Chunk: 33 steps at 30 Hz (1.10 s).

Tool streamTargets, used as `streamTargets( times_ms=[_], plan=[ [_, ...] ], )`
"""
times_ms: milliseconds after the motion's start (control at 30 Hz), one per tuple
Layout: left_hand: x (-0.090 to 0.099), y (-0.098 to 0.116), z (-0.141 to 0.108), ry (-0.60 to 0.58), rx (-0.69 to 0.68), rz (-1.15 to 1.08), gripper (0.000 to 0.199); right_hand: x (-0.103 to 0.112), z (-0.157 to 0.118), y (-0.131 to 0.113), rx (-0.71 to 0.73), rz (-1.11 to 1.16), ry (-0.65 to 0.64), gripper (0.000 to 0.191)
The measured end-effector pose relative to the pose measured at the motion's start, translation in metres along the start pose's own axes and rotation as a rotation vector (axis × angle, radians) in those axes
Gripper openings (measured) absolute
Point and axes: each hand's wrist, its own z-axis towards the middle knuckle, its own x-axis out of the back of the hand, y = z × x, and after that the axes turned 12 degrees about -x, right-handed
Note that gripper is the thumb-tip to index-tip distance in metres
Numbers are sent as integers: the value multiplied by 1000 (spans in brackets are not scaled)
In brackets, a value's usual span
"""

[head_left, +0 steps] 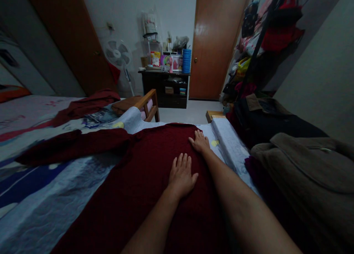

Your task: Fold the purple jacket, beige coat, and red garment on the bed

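A dark red long garment (143,169) lies spread on the bed, with one sleeve (83,145) stretched out to the left. My left hand (182,176) rests flat on the middle of the cloth, fingers spread and pointing away from me. Farther up, my right hand (199,141) lies on the garment's upper right edge with its fingers apart. Neither hand grips anything. The other sleeve cannot be made out.
Folded brown clothing (306,165) and dark clothes (279,117) are piled on the right. A light patterned bed cover (91,187) and a reddish garment (85,108) lie left. Beyond stand a wooden chair (151,104), a fan (117,54) and a black cabinet (155,86).
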Motion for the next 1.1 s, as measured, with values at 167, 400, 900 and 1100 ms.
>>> streamTargets(
  times_ms=[167, 400, 900, 1100],
  plan=[
    [0, 0, -1, 5, 3, -3, 73, 0, 8, -3, -28, -20, -1, 76],
    [1, 0, -1, 24, 6, -21, 72, 1, 11, -5, -39, -18, 12, 72],
    [1, 1, -2, 40, 3, -39, 70, -5, 11, -2, -32, -17, 72, 63],
    [3, 0, 0, 7, 12, -66, 70, 0, 12, 5, -13, 171, 179, 61]
  ],
)
